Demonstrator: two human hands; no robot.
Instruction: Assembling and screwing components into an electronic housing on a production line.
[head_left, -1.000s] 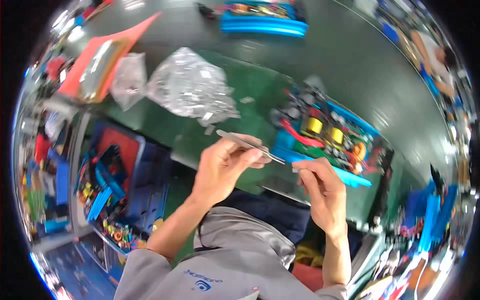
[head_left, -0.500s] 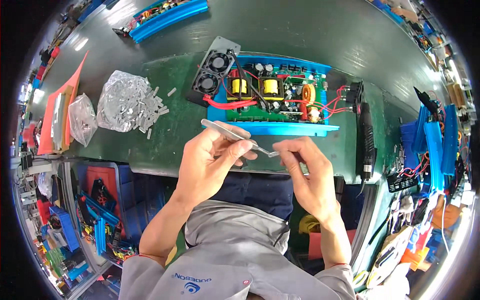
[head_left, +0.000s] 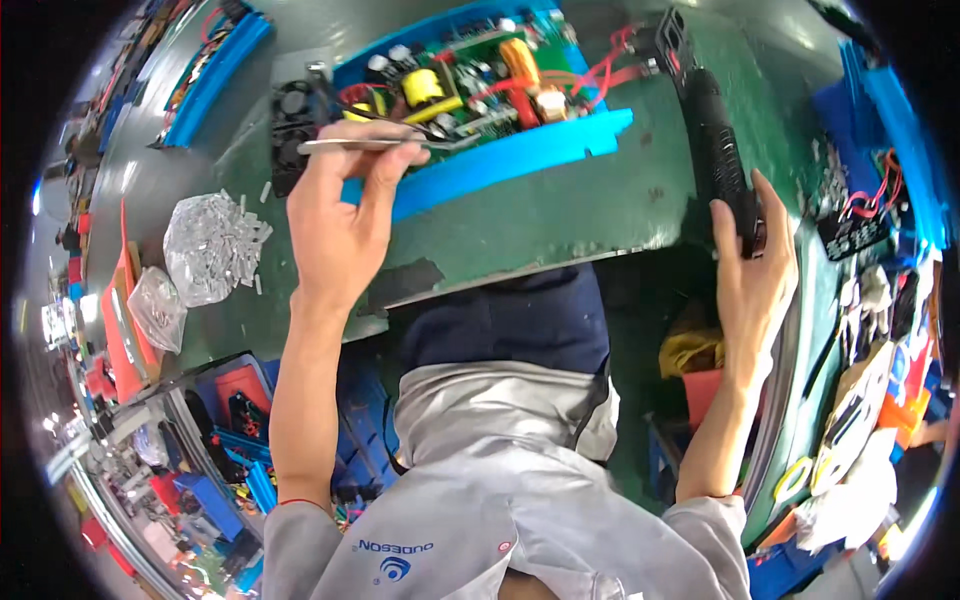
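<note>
My left hand (head_left: 345,200) pinches a pair of metal tweezers (head_left: 350,146), held level over the near side of an open circuit board (head_left: 490,82) in a blue metal housing (head_left: 520,160). Whether the tweezer tips grip a small part is too blurred to tell. Yellow-wrapped transformers (head_left: 424,88) and a copper coil (head_left: 519,62) stand on the board. Far off to the right, my right hand (head_left: 755,265) has its thumb and fingers around the near end of a black electric screwdriver (head_left: 716,140), which lies on the green bench mat (head_left: 540,215).
A black fan (head_left: 672,45) on red wires lies right of the housing, and a twin-fan plate (head_left: 290,125) left of it. A clear bag of small grey strips (head_left: 212,250) lies further left, beside a smaller bag (head_left: 158,308). Blue housings (head_left: 900,140) stand at the right edge.
My right hand has left the tweezer tips and gone right to the screwdriver. My left hand has carried the tweezers forward over the board. The whole view has turned and shifted.
</note>
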